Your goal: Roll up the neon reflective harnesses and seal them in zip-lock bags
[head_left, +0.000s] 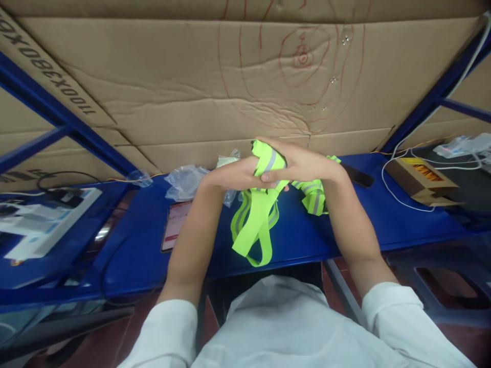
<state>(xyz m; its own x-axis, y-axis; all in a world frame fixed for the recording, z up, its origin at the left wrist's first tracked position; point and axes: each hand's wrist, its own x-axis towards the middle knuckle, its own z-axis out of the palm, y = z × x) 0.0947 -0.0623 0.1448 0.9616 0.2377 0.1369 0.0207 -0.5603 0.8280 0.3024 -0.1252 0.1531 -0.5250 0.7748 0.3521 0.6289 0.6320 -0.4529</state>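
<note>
A neon yellow-green reflective strap (251, 225) with grey stripes is bunched between my two hands above the blue table. My left hand (241, 174) is closed around its folded upper part. From the right, my right hand (289, 158) grips the same bundle, its thumb over the strap by the left fingers. Loops of the strap hang below the hands toward the table's front edge. A second bundle of reflective strap (315, 197) lies on the table, partly hidden behind my right forearm.
Clear plastic bags (186, 182) and a phone with a lit screen (175, 225) lie left on the blue table (295, 235). A dark phone (357, 175) and an open cardboard box (422, 179) are right. Power strips (49, 220) sit far left. A cardboard wall (172, 66) stands behind.
</note>
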